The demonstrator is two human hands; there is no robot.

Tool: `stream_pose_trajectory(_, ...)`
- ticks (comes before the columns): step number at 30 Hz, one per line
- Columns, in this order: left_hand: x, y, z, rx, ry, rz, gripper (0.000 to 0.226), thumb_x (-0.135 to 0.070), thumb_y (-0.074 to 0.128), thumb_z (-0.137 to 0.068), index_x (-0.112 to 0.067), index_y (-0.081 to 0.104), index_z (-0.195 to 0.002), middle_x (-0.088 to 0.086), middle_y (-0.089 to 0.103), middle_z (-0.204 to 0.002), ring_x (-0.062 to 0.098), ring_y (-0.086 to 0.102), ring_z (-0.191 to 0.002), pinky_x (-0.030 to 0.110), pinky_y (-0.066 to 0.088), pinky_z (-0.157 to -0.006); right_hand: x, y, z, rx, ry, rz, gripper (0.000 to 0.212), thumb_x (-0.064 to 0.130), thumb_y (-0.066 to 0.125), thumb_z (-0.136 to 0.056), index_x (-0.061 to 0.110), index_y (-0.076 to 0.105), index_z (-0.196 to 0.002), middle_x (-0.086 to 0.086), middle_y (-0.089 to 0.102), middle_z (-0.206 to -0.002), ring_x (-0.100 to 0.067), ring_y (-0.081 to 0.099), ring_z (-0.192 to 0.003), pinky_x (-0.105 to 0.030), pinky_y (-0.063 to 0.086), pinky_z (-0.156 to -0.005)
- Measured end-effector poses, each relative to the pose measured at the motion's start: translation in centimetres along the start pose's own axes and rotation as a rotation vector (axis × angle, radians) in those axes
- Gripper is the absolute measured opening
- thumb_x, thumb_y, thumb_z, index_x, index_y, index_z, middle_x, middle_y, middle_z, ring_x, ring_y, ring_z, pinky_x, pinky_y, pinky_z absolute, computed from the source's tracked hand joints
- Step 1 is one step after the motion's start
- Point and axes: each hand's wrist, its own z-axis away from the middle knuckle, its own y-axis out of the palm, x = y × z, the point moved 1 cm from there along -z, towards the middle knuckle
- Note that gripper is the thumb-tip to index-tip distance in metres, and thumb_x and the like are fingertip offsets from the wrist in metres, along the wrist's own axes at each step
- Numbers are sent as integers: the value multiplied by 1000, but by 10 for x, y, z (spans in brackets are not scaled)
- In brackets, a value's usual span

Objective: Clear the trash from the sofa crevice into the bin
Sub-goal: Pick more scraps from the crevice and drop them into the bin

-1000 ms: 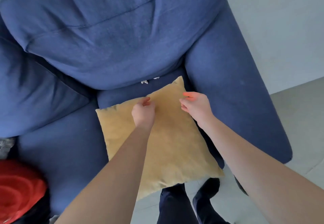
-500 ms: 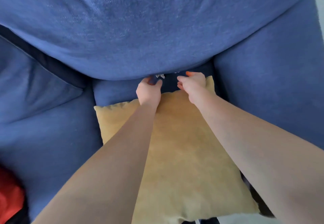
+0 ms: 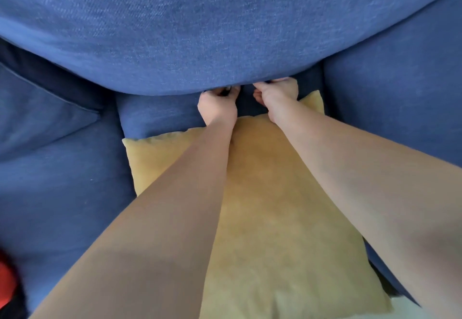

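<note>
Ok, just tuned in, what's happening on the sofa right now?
A person is leaning over a blue sofa, both arms stretched across a yellow pillow on the seat. The left hand and right hand are both at the crevice under the back cushion, fingers curled at the gap. Whether either hand holds any trash can't be told. No bin is in view.

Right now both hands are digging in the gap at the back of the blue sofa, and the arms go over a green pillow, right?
Not quite: the pillow is yellow, not green, as the head view shows. The rest holds: the left hand and the right hand both reach into the gap under the back cushion of the blue sofa, with the arms passing over the pillow.
</note>
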Motion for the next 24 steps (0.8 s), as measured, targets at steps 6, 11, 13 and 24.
stream_pose_trajectory(6,3,2,2,4,-8,7,29,-43,86,-82,-19,84,-99,-6,79,-108,13,74,-105,36,57,-103,4,-3,-1,46,39,54,27,-1,87,-82,8,62,-74,-8,68,-72,-16,62,-53,-19,51,-42)
stream_pose_trajectory(11,-12,-11,10,72,3,-65,26,-37,90,-81,-17,80,-94,-5,80,-104,14,73,-102,30,57,-96,21,-16,5,121,126,136,30,7,89,-81,3,73,-107,-6,72,-76,-15,66,-65,-35,65,-81)
stream_pose_trajectory(13,-19,-21,18,99,20,-103,23,-33,91,-79,-19,77,-91,-3,80,-102,16,73,-99,27,56,-89,29,-29,13,161,109,108,33,2,85,-86,0,73,-117,-7,73,-84,-15,68,-69,-34,65,-80)
stream_pose_trajectory(24,-49,-54,123,205,302,-235,20,-38,81,-92,-26,85,-108,-19,78,-93,-3,69,-89,11,48,-76,46,-130,70,255,5,12,12,6,85,-86,5,80,-97,-10,78,-103,-16,75,-84,-30,65,-86)
